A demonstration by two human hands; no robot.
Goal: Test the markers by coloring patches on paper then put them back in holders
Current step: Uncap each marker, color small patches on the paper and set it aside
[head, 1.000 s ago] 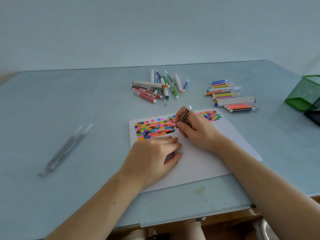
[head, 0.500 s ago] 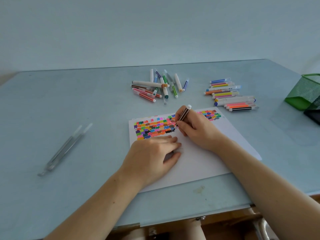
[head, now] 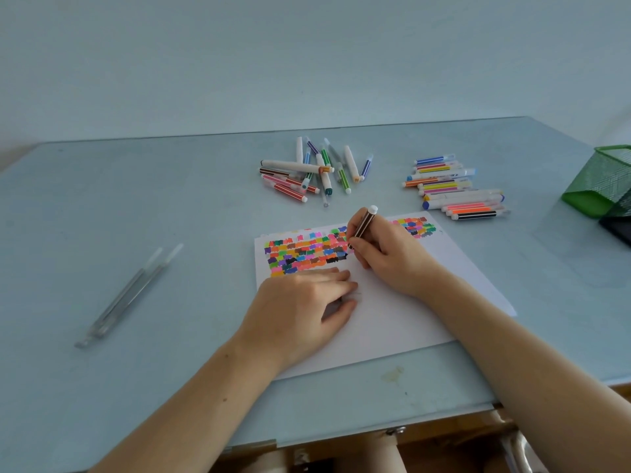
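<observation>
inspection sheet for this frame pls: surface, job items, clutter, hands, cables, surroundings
Surface: pale blue table, yellowish stain near the front edge.
Job's things: white paper with rows of coloured patches; brown-striped marker tip down on it; loose marker pile behind; tidier marker row to the right; green mesh holder at the right edge, a dark holder beside it.
Clutter: two clear pens lying left.
Hands: left hand flat on the paper; right hand grips the marker.
Cables: nothing seen.
Surroundings: plain pale wall behind.
</observation>
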